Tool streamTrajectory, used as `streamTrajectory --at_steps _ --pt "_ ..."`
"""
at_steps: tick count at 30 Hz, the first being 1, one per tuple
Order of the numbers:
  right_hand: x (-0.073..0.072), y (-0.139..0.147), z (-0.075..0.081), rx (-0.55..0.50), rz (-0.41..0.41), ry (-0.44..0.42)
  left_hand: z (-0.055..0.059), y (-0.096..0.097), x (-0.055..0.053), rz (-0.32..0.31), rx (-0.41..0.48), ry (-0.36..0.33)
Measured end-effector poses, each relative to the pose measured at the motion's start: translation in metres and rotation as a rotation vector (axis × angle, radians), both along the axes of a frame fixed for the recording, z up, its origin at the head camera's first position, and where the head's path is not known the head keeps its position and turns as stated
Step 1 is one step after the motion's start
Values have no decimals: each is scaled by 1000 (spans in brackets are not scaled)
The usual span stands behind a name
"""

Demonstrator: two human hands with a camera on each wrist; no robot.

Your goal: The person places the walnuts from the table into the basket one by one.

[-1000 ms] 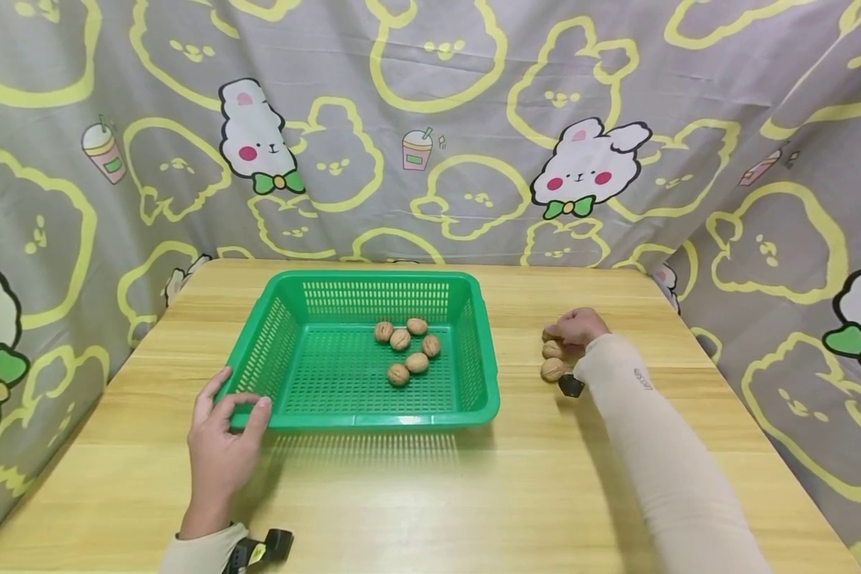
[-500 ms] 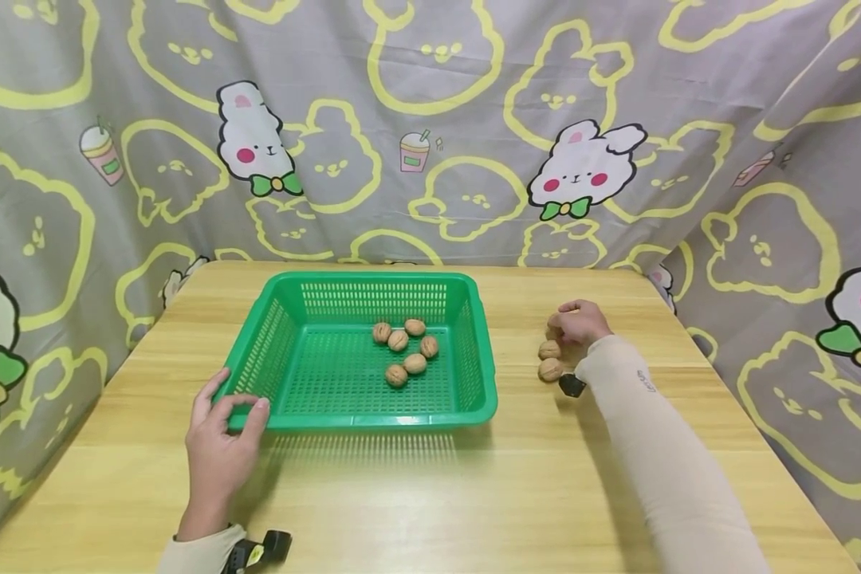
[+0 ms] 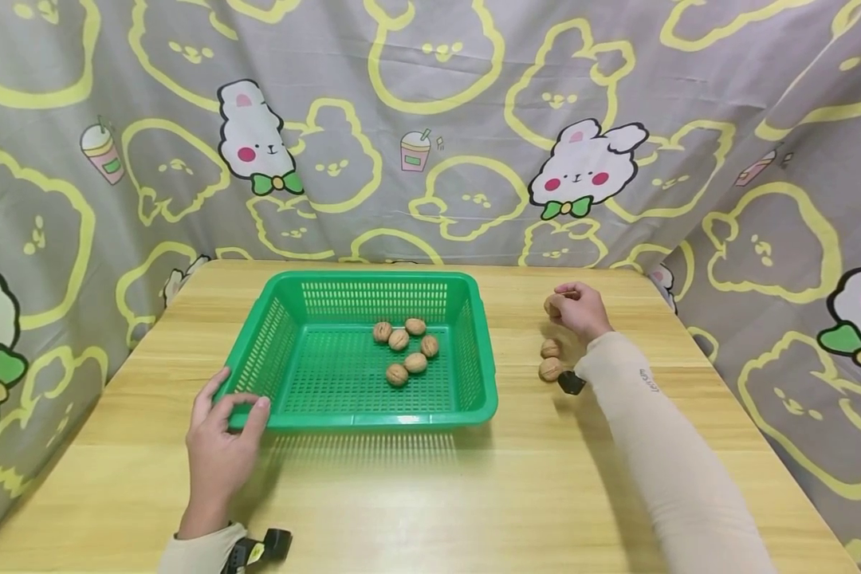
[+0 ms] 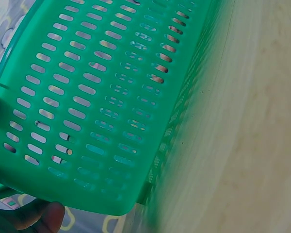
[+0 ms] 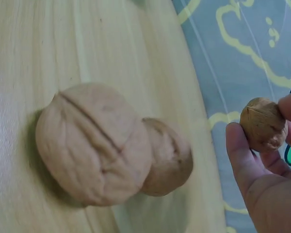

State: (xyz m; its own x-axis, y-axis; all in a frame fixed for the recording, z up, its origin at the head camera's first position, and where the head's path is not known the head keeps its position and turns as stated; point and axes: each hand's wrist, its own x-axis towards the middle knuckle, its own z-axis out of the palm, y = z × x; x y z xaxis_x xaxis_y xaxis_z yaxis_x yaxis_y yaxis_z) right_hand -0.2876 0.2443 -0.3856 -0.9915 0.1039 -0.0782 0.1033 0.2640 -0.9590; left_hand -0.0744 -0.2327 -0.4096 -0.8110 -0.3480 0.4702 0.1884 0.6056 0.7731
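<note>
At the near left corner of a green plastic basket (image 3: 383, 421), the left hand (image 3: 222, 446) holds the rim with its thumb and fingers. Seen from the left wrist, some fingertips (image 4: 52, 217) show beside the basket's slotted wall (image 4: 82, 102). To the basket's right, the right hand (image 3: 581, 311) pinches a walnut (image 5: 264, 124) between thumb and fingers, lifted over the table. Two more walnuts lie just nearer on the tabletop, a front walnut (image 3: 549, 369) and a back walnut (image 3: 550, 347). Inside the basket, toward its right side, sit several walnuts (image 3: 416, 363).
The wooden table (image 3: 416, 494) carries the basket left of centre. A patterned grey curtain (image 3: 473, 104) hangs behind the table and along both sides. Each wrist bears a small black camera, such as the left camera (image 3: 278, 544).
The right hand has picked up the farthest of the three walnuts on the table and moved it up and away from the other two. The left hand and basket stay put.
</note>
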Motion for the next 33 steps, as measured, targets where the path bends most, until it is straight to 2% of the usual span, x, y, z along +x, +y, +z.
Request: streamTrajectory --at_steps 12,17,25,33 --pt "-1 -17 17 -134 69 90 1 1 1 -10 3 7" --pt "0 -26 28 -145 109 134 0 1 0 -11 0 17" --pt "3 -41 48 -289 167 112 -1 1 1 -6 5 -6" --pt "4 -59 58 -267 195 137 1 1 1 -7 9 -8"
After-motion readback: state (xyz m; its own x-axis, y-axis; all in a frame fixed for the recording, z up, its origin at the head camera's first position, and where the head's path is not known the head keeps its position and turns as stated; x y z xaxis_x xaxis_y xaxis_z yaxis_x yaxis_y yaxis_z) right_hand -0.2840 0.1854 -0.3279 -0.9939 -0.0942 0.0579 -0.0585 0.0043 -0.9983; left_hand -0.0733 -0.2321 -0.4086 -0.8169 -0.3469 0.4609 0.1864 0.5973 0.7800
